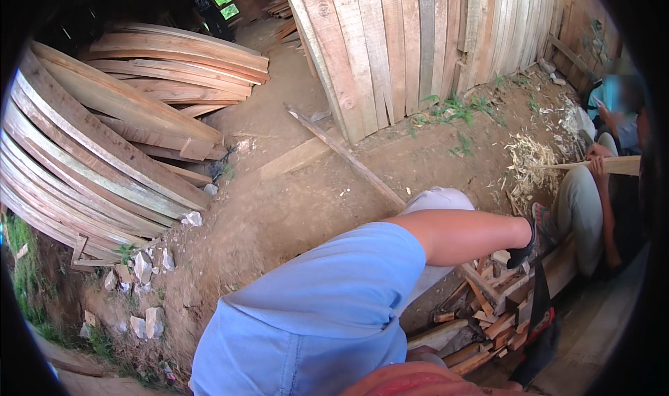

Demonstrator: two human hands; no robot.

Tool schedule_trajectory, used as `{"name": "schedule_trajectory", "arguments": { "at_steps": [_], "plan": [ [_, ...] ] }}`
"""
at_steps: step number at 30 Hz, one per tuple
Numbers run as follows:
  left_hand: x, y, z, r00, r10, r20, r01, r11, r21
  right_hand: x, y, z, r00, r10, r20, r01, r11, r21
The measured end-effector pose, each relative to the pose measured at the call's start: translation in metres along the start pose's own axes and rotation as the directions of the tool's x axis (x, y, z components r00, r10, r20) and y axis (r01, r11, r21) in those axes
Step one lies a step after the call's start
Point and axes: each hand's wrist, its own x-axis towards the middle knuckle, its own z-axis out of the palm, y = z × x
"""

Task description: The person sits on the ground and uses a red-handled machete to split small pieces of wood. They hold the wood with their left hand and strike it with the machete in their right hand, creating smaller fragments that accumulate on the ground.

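Observation:
My left arm, in a light blue sleeve, stretches across to the right over my pale trouser leg [439,199]. A black glove covers my left hand [520,252], which is close to a wooden beam [561,267]. Its fingers are hidden, so I cannot tell whether it grips anything. At the lower right my right hand [546,348], also gloved in black, is closed around a machete-like knife [539,295]. The dark blade points up, near the beam, and red shows at the grip. Much of the right hand is in shadow.
Offcuts [481,340] lie heaped below the beam. Close on the right, a seated person [582,201] holds a pale wooden piece [622,165] beside shavings [533,166]. A pole [348,157] lies on the dirt. Stacked boards [104,145], stones [145,267] and a plank wall [411,40] stand around.

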Motion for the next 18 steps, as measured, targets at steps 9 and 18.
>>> {"name": "schedule_trajectory", "arguments": {
  "at_steps": [9, 18],
  "plan": [
    [0.006, 0.006, 0.004, 1.0, -0.011, 0.004, 0.011, 0.999, 0.035, -0.023, -0.024, -0.002, 0.964, 0.025, -0.264, -0.029, 1.0, -0.011],
    [0.005, 0.018, 0.007, 1.0, 0.003, -0.009, -0.003, 0.997, 0.074, -0.009, 0.026, -0.058, 0.925, -0.271, -0.267, 0.192, 0.938, -0.289]
  ]
}}
